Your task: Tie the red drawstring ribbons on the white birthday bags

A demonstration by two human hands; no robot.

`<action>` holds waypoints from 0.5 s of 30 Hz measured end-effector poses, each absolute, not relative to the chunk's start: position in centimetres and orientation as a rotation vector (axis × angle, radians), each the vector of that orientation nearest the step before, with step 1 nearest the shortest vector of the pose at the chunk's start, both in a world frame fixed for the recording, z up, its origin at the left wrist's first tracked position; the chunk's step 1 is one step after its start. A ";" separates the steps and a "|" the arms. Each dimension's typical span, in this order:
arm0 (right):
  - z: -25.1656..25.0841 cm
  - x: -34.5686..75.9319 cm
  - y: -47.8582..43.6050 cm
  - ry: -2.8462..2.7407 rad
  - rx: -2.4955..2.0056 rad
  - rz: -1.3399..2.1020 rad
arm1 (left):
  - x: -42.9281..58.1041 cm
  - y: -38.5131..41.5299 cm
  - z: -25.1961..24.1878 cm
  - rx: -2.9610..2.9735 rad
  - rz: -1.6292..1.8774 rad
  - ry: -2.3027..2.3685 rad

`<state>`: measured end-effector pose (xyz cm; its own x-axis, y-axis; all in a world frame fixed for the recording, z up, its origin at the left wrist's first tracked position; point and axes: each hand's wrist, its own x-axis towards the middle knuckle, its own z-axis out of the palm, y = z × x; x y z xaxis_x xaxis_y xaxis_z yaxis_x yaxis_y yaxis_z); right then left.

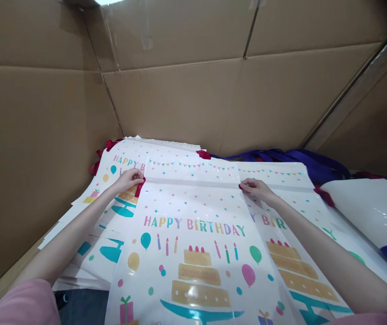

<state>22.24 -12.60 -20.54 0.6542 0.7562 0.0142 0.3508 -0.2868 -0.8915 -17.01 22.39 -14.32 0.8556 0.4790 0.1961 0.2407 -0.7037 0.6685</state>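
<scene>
A large white gift bag [193,207] printed with HAPPY BIRTHDAY, balloons, candles and a tiered cake lies flat in front of me. A seam runs across it below its top edge, and red ribbon shows at both ends of that seam. My left hand [131,178] pinches the red ribbon [140,188] at the left edge. At the right edge, my right hand [257,188] is closed on a small bit of red ribbon, mostly covered by the fingertips. Matching bags lie beneath, fanned to the left [119,158] and right [284,234].
Tall cardboard walls [180,99] enclose the back and left. Dark blue ribbons [322,169] are bunched behind the bags at the right. A glossy white bag [372,207] lies at the far right. More red ribbon [112,144] sticks out at the left pile's corner.
</scene>
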 end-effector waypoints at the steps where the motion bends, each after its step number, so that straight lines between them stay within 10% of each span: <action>1: -20.6 22.3 -12.6 -0.874 -1.898 0.512 | -16.9 22.4 -14.0 2.381 0.462 0.524; 15: -20.3 22.1 -12.6 -0.889 -1.946 0.539 | -15.6 22.9 -12.0 2.491 0.178 0.539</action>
<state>22.09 -12.63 -20.28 0.6460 0.7631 -0.0192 0.3700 -0.3351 -0.8665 -15.57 22.85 -12.01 0.9093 0.4160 0.0079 0.3386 -0.7510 0.5668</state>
